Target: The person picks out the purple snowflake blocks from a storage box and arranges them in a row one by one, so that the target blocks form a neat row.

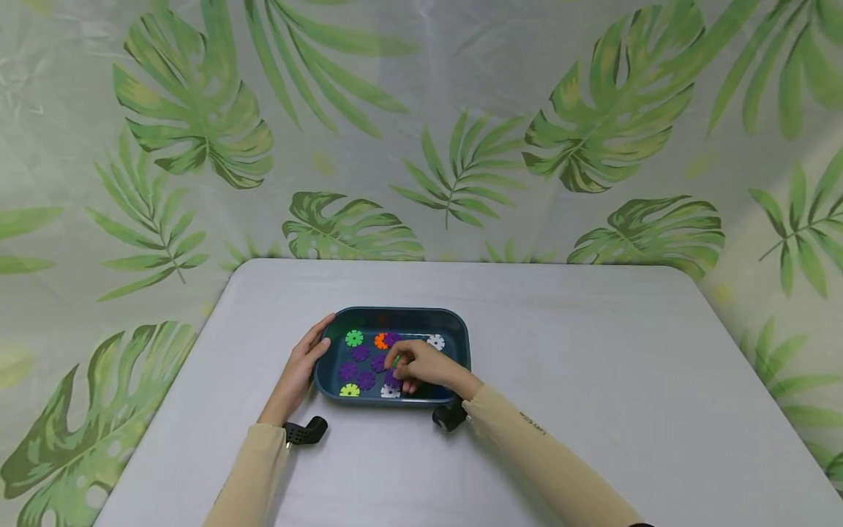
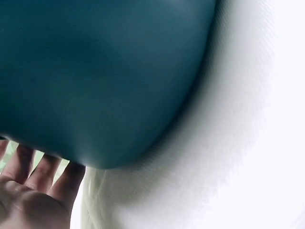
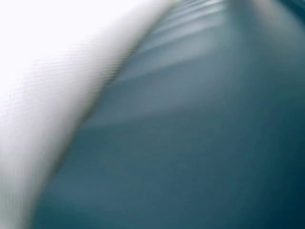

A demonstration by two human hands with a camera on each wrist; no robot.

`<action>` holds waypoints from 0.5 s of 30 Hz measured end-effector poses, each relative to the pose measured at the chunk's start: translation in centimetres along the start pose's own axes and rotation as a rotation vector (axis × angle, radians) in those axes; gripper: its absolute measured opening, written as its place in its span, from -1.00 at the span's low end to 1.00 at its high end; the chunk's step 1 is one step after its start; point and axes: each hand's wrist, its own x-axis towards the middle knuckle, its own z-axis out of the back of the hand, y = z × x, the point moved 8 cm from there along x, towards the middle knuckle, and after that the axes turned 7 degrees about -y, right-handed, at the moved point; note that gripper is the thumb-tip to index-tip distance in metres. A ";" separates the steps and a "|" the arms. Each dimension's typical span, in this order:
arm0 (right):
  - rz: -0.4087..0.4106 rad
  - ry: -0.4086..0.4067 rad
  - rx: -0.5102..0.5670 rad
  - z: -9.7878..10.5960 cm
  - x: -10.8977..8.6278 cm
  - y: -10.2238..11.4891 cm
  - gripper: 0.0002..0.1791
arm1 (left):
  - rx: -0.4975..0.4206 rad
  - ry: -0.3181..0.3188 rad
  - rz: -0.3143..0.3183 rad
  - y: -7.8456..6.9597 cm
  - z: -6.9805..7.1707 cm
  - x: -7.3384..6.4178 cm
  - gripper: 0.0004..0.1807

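Blue tray [image 1: 428,319], purple discs [image 1: 360,353] — right hand [image 1: 424,363] inside

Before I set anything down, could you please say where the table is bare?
The table is bare between tray, right sleeve and its right edge, and behind the tray. Crowded: the tray's left and middle, with discs by the right hand.

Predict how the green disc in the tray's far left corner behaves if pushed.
The green disc looks like plastic, so probably light and stiff. Lying flat, it should slide rather than roll. Its notched rim might catch the nearby purple disc.
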 end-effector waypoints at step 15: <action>-0.018 -0.315 0.162 11.4 -5.0 -1.2 -0.78 | 0.037 0.061 -0.011 0.0 -0.1 -0.2 -0.43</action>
